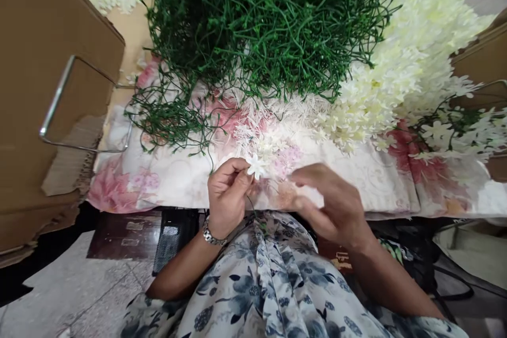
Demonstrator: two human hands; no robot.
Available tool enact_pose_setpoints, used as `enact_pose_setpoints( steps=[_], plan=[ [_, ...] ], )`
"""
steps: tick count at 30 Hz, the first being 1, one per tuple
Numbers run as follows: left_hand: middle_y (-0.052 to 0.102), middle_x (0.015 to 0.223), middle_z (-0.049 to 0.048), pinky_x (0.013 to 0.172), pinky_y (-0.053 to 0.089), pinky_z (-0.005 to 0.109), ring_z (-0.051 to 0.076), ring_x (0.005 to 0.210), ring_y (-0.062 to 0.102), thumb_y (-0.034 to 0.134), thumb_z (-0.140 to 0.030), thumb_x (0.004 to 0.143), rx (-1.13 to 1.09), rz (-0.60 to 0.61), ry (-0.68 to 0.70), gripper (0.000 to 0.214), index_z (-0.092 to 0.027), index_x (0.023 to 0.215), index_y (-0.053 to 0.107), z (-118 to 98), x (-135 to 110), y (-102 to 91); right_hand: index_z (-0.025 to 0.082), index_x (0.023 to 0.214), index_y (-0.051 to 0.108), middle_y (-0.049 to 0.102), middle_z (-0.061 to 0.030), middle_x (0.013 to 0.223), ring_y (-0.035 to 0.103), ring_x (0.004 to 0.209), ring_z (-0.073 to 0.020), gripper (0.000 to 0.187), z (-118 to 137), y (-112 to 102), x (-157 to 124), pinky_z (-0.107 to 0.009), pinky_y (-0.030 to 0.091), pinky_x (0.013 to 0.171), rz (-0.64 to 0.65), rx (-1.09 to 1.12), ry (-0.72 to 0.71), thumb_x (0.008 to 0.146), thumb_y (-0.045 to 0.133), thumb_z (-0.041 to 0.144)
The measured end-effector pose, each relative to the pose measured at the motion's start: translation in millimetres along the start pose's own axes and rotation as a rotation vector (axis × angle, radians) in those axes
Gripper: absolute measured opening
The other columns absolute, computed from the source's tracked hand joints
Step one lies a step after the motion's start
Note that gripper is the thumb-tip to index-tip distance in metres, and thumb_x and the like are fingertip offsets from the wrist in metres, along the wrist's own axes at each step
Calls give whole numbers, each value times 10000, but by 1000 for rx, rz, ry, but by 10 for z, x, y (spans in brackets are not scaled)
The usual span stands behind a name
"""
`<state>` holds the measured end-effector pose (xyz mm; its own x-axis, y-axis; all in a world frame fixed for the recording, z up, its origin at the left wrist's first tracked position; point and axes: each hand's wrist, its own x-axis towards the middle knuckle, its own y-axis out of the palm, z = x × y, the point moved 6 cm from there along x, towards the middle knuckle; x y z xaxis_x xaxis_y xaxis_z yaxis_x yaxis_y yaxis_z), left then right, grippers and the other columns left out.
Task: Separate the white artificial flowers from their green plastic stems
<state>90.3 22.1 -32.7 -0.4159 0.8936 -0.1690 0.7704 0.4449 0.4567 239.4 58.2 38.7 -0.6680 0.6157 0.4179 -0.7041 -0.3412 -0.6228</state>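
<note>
My left hand (229, 193), with a metal-band watch at the wrist, is closed in a pinch on a white artificial flower (256, 167). Below those fingers a thin green stem (250, 204) hangs toward my lap. To the right, my right hand (330, 203) is apart from the flower, its thumb and fingers spread with a gap between them; it is slightly blurred. Just beyond both hands lie loose white petal pieces (273, 140) on the flower-patterned cloth (348, 182).
A big heap of green plastic stems (269, 21) fills the back, with a smaller bunch (170, 121) at left. Cream blossoms (396, 74) are piled at right, near finished-looking sprays (451, 132). A cardboard box (51, 63) and a bent metal wire frame (59, 92) stand at left.
</note>
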Motion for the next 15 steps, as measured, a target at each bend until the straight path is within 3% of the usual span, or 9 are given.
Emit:
enact_pose_setpoints(
  steps=[3,4,7,10,15],
  plan=[
    [544,542,-44,459,398,181,55,444,459,678,-264,709,-76,-122,96,161,-176,734,546,-83,28,11,142,1175,499,608,-82,942,573,830,-154,436,92,302,-97,-288,517,700,247,-6,-21,799,617,328],
    [553,551,-42,475,406,185,55,456,468,671,-249,716,-79,-139,130,148,-177,734,543,-103,29,28,144,1171,499,610,-76,922,573,809,-150,423,103,368,-110,-284,515,691,246,-30,-33,806,608,329],
    [555,569,-41,517,435,211,60,473,471,641,-220,734,-87,-124,157,124,-183,746,523,-113,5,79,152,1026,552,607,-47,788,561,714,-128,184,91,402,-88,-254,487,632,63,-84,-93,847,522,186],
    [544,607,-31,576,468,262,76,507,488,616,-195,718,-120,-18,94,108,-184,750,513,-101,-48,90,150,944,559,604,-42,742,558,690,-120,141,29,328,-35,-239,468,612,2,-107,-89,849,467,101],
    [544,731,17,674,455,277,136,711,545,631,-149,659,73,233,35,118,-163,757,568,-116,-156,55,147,913,562,599,-43,756,527,693,-133,163,177,240,61,-265,460,636,224,-282,-259,851,428,78]
  ],
)
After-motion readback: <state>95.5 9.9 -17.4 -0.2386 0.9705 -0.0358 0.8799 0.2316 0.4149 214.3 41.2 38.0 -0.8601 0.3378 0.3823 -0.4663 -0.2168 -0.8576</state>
